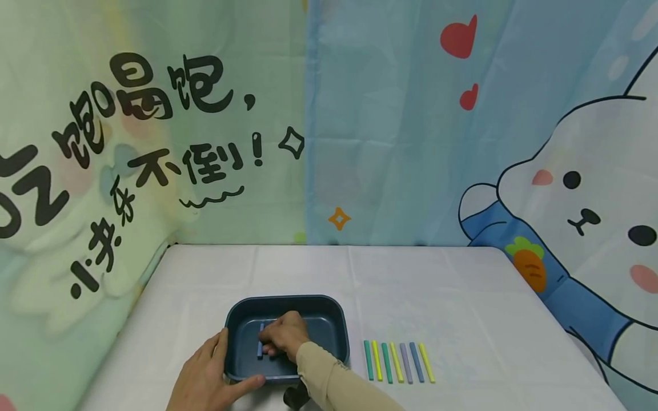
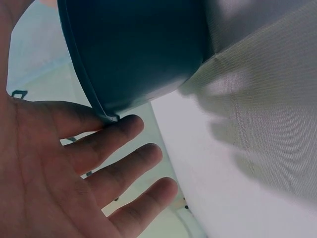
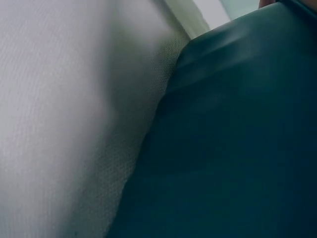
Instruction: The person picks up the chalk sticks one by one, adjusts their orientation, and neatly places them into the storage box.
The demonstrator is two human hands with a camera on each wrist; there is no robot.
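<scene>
A dark blue tray point(image 1: 288, 299) sits on the white table near its front edge. My right hand point(image 1: 283, 337) is inside the tray, fingers curled on a blue stick point(image 1: 260, 334) that lies on the tray floor. My left hand point(image 1: 205, 377) rests against the tray's near-left corner, thumb along the front rim. In the left wrist view that left hand point(image 2: 74, 163) shows straight fingers, the forefinger touching the tray point(image 2: 138, 49) at its rim. The right wrist view shows only the tray's wall point(image 3: 237, 139) and the tablecloth.
Several coloured sticks point(image 1: 398, 362), green, yellow, lilac and blue, lie in a neat row right of the tray. The white table point(image 1: 411, 285) stretches back to printed curtains on the left, rear and right sides.
</scene>
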